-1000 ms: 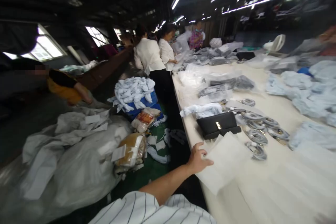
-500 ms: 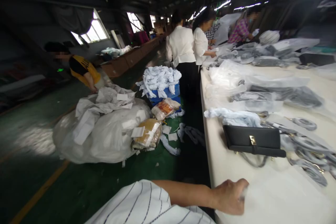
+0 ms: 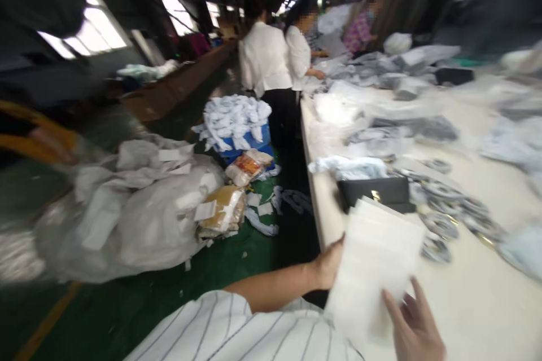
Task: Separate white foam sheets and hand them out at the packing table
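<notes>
Right hand [image 3: 417, 321]: thumb and fingers spread — contact unclear.
Left hand [image 3: 329, 265]: closed on the white sheets [image 3: 376, 271] at nine o'clock, fingertips hidden.
Sheet step: apparently two-handed handling above the table [image 3: 486, 310] — next move calls for a steady left grip.
Black bag [image 3: 393, 190]: twelve o'clock, beyond.

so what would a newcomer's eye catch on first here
Probably the white sheets up front, held at their left edge by the left hand, with the right hand at their lower right. Beyond them, a black bag with a gold clasp sits on the table. At left, a translucent sack bulges on the floor.
</notes>
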Available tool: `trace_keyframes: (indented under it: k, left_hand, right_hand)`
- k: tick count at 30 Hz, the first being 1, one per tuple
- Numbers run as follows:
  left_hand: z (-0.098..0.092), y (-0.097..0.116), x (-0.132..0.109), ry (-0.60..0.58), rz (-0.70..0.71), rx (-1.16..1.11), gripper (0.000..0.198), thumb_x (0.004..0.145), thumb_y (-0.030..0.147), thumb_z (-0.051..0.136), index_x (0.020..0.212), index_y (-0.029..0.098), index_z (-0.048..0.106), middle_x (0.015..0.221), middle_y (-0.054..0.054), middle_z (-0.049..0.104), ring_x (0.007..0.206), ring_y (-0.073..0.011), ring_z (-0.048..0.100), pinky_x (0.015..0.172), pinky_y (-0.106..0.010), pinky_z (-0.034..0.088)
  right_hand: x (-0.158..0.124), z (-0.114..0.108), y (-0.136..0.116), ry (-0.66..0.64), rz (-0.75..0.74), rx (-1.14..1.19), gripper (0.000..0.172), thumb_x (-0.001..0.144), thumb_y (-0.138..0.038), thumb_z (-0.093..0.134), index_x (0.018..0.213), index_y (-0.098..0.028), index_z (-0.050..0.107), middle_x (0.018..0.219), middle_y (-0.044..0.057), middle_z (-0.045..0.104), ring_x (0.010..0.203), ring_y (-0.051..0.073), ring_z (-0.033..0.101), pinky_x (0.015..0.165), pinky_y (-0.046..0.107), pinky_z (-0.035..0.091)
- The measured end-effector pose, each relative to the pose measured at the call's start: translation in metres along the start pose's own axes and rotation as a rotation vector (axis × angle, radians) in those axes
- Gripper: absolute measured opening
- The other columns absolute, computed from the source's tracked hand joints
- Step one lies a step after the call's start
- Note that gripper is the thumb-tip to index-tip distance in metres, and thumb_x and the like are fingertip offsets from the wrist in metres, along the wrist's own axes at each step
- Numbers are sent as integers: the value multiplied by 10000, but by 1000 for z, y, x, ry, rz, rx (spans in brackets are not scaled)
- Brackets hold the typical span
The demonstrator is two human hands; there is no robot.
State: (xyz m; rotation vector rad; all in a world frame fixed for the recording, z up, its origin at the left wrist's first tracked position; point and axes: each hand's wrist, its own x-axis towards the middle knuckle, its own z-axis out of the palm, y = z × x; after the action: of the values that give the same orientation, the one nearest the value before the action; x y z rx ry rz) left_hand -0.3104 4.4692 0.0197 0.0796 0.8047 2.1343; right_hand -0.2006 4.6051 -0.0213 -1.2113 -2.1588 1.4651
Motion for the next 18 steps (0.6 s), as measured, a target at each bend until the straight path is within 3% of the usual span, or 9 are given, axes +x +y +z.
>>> trace_keyframes:
  k: [3,5,10,14,18]
  left_hand:
    - [-1,1,-1,17,-6,-79,609,968,522,332,1262,65,607,1208,-132,686,1207,-294,583,1111,-446,352]
    - [-8,-3,4,54,-6,-88,531,970,483,371,1202,89,642,1143,-93,720,1160,-272,612,1096,-408,374]
    - [-9,-8,3,111,74,-10,390,941,402,483,1099,108,685,1060,-94,743,1044,-266,663,1044,-390,429]
    - [0,-2,-2,107,203,91,326,882,323,573,1107,121,696,1071,-129,732,1034,-301,668,991,-411,467]
    - [-9,0,-3,147,275,173,395,895,445,543,1074,137,713,1060,-167,721,1045,-315,663,933,-401,490]
  right_hand:
    - [-1,4,-11,-57,-82,191,906,669,-640,698,1434,-216,465,1132,84,652,977,237,629,989,444,483]
    - [2,5,-12,-64,-117,265,848,708,-588,696,1423,-188,476,1198,93,634,1023,212,610,997,394,477]
    - [-6,-1,-10,-73,-58,374,734,706,-512,746,1349,-218,549,1276,83,610,1166,233,563,1006,350,488]
    - [-9,-3,-15,-106,78,454,865,613,-521,816,1375,-246,513,1266,90,616,1261,279,514,988,365,517]
    - [2,6,-23,-86,193,357,912,548,-542,851,1363,-278,538,1281,93,608,1324,313,464,1129,473,367]
